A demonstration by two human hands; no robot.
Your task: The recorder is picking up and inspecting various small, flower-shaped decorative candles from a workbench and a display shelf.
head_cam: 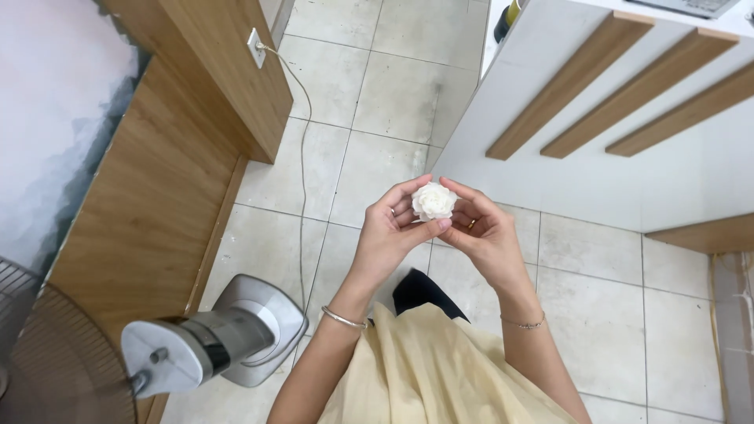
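White flower, one piece, held between two hands above a tiled floor.

Its petals are layered and ruffled, round in shape like a rose. The left hand curls partly closed, thumb and fingers pinching it from below; the right hand is half open, fingertips touching its side. Each wrist has one thin metal bracelet. One grey standing fan stands on the left, beside a wooden panel. Three wooden slats cross the white counter.
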